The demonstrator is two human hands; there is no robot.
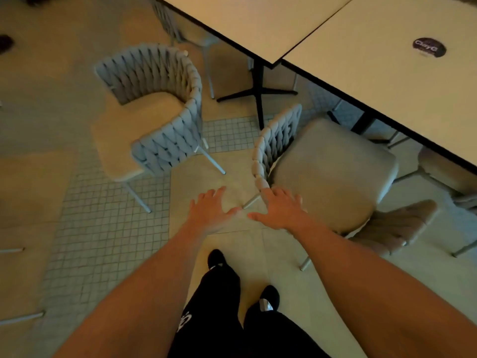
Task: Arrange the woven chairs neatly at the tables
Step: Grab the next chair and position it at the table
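Both hands hold nothing: left hand (210,209) open over the floor, right hand (280,206) open at the nearer grey woven chair's (327,171) backrest. That chair sits part-tucked at the pale square table's (387,81) edge; second grey woven chair (152,109) stands turned away, unplaced.

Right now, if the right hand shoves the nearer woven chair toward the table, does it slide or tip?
Probably slides: the chair stands on thin metal legs on smooth floor tiles. A high push by the right hand might tip it. It looks fairly light; the woven back may give slightly.
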